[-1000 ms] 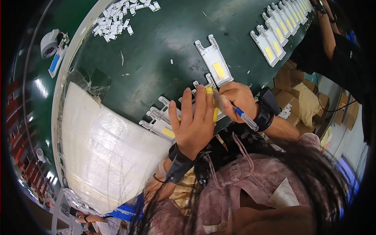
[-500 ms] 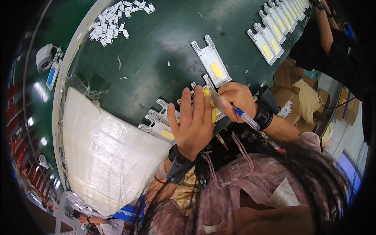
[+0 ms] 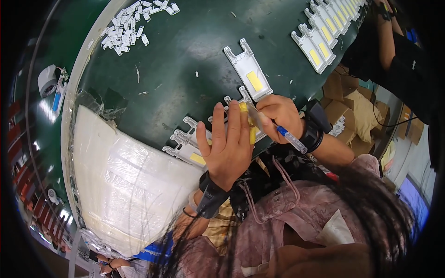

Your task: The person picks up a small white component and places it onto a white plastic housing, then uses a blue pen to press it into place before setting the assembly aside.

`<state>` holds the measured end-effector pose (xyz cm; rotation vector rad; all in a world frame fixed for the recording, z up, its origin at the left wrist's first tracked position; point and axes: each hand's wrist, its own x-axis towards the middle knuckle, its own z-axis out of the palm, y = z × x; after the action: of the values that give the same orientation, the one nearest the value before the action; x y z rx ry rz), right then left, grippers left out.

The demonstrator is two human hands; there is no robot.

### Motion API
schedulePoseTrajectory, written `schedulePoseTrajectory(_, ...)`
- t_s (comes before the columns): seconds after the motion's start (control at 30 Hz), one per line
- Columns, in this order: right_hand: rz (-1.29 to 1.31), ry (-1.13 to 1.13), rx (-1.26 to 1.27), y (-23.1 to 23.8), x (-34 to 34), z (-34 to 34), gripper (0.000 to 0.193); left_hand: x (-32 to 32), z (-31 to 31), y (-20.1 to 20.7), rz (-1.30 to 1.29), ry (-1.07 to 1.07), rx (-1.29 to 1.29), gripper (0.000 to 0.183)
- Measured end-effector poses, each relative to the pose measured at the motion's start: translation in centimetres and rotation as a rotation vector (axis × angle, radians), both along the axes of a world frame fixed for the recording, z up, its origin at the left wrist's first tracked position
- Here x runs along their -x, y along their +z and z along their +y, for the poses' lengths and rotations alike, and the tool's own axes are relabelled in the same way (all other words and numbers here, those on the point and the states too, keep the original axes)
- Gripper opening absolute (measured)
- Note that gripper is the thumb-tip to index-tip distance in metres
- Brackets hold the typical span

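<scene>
My left hand [image 3: 227, 147] lies flat with its fingers spread over a row of white plastic housings [image 3: 183, 147]. Yellow wrapping shows on some of its fingertips. My right hand [image 3: 282, 118] is closed around a slim tool with a clear and blue handle [image 3: 292, 140]. The tool's far end lies over the housings beside my left fingers; its tip is hard to make out. Just beyond my hands, a single white housing [image 3: 248, 69] with a yellow rectangle rests on the green table, its two prongs pointing away.
Small white parts [image 3: 124, 30] are heaped at the far left. More housings [image 3: 320, 39] stand in a row at the far right, near another person's arm [image 3: 385, 41]. A plastic-wrapped white slab [image 3: 134, 180] covers the near left. Cardboard boxes [image 3: 340, 120] stand at the right.
The view has shifted slightly, so the table things sit a little farther left and up. Both hands keep nearly the same pose, and the tool stays in my right hand.
</scene>
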<state>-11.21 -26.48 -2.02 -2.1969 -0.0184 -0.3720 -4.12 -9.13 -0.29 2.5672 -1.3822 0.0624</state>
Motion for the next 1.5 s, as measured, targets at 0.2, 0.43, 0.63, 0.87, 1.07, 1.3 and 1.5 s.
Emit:
schedulePoseTrajectory(0.2, 0.096, -0.028, 0.014, 0.1, 0.0, 0.2, 0.018, 0.1, 0.1, -0.1, 0.008, -0.013, -0.008, 0.036)
schedulePoseTrajectory(0.43, 0.071, 0.032, -0.046, 0.5, 0.2, -0.3, 0.005, -0.1, 0.1, 0.1, 0.065, -0.010, -0.008, 0.041)
schedulePoseTrajectory(0.63, 0.130, 0.079, -0.121, 0.0, -0.1, 0.0, 0.004, -0.3, 0.8, 0.1, 0.127, -0.007, -0.009, 0.040)
schedulePoseTrajectory(0.87, 0.135, 0.137, -0.134, 0.0, -0.3, -0.5, 0.008, -1.2, 1.2, 0.2, 0.157, -0.060, -0.049, 0.034)
schedulePoseTrajectory(1.07, 0.154, 0.126, -0.208, 0.2, -0.5, -0.5, 0.009, -1.0, 1.3, 0.1, 0.163, -0.062, -0.039, 0.034)
schedulePoseTrajectory(1.3, 0.137, 0.152, -0.173, -0.1, -0.5, -0.5, 0.009, -1.1, 1.5, -0.1, 0.192, -0.077, -0.041, 0.035)
schedulePoseTrajectory(1.5, 0.129, 0.085, -0.229, 0.0, -0.6, -0.1, 0.010, -0.8, 1.5, -0.2, 0.190, -0.071, -0.026, 0.035)
